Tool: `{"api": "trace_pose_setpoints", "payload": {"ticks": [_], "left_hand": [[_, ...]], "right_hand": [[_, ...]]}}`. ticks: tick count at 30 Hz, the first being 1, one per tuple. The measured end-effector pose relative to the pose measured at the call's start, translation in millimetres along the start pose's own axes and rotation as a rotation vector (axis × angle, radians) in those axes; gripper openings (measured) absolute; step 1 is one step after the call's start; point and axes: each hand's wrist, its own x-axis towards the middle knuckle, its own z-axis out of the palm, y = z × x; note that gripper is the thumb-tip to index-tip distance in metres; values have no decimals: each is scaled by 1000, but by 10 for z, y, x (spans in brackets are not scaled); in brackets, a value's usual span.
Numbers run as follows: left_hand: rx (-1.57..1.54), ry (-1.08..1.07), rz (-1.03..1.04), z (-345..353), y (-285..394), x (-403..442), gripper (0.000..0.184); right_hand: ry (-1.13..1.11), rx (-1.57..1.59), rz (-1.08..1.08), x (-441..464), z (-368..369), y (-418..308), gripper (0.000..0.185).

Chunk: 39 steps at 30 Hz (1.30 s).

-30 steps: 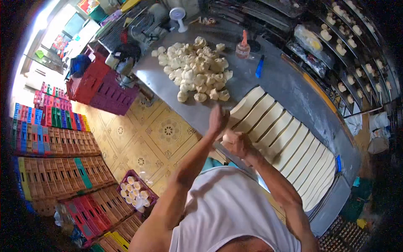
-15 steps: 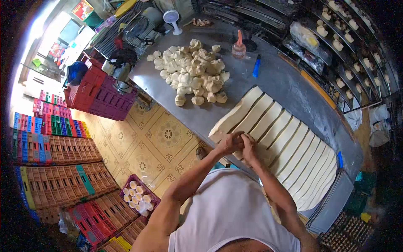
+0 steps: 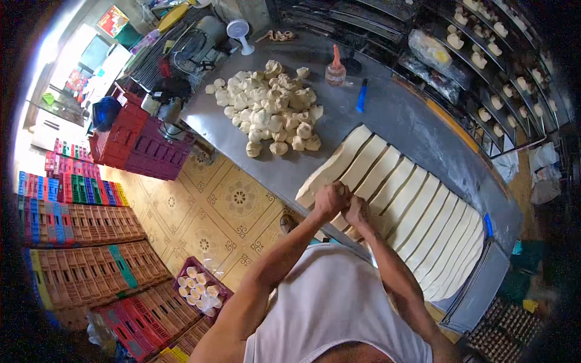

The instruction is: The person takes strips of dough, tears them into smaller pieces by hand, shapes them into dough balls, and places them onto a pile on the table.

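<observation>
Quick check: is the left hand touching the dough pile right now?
Apart. The head view shows bare tabletop between the left hand and the dough pile; that hand is at the dough strips.

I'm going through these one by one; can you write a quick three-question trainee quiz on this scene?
1. Which is nearest the left hand and right hand? A) the fan; B) the dough strips; C) the stacked crates.
2. True or false: the bottle stands on the same table as the dough strips.
3. Fill in: the person's sleeveless top is ____.
Key: 1. B; 2. True; 3. white.
</observation>
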Motion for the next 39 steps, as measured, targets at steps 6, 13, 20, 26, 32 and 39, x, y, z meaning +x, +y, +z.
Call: {"api": "trace_pose_setpoints", "payload": {"ticks": [6, 13, 20, 26, 32, 39], "left_hand": [[55, 151, -11, 149, -559, 710, 36], [-337, -370, 152, -524, -140, 309, 80], [-680, -488, -84, 317, -596, -69, 41], [-888, -487, 117, 188, -202, 27, 20], [-121, -157, 278, 146, 91, -97, 25], [12, -1, 8, 125, 118, 189, 29]], "right_hand": [[-84, 347, -373, -59, -747, -542, 21], [155, 313, -274, 72, -483, -401, 49], [80, -46, -163, -469, -600, -175, 48], [162, 197, -74, -189, -310, 205, 53], [75, 566, 67, -201, -549, -193, 55], [-45, -74, 2, 98, -338, 90, 30]]}}
